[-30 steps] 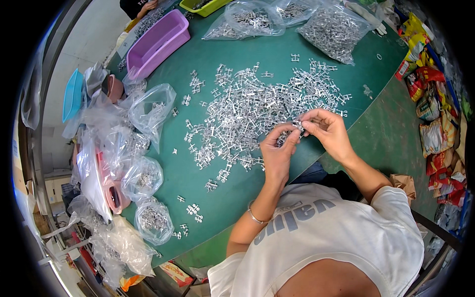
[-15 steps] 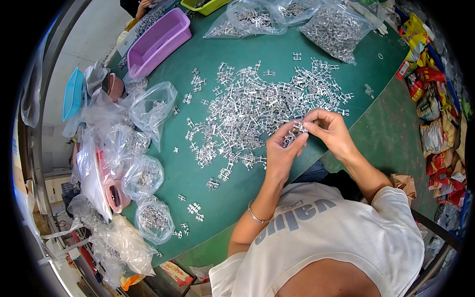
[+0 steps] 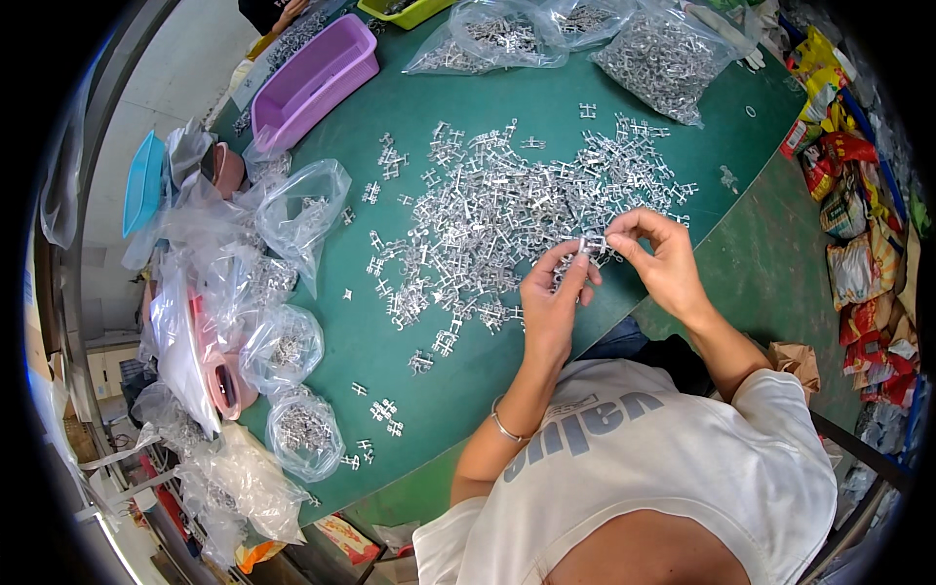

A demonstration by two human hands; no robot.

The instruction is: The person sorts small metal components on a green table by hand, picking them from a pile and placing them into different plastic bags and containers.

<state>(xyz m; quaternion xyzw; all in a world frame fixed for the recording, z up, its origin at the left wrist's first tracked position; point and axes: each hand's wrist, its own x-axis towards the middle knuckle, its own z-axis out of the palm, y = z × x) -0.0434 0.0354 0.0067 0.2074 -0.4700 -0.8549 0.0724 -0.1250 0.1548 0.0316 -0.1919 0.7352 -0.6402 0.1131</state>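
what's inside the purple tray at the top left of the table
The purple tray shows only its bare purple floor and walls. Its near wall hides part of the floor, so small pieces lying there cannot be ruled out.

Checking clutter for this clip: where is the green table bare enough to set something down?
Bare green table lies between the purple tray and the pile of metal parts, and right of the pile near the edge. The pile and left-edge bags are crowded.

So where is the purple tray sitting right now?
In the head view the purple tray lies at the far left end of the green table, beyond the pile of small metal parts and left of the clear bags of parts.
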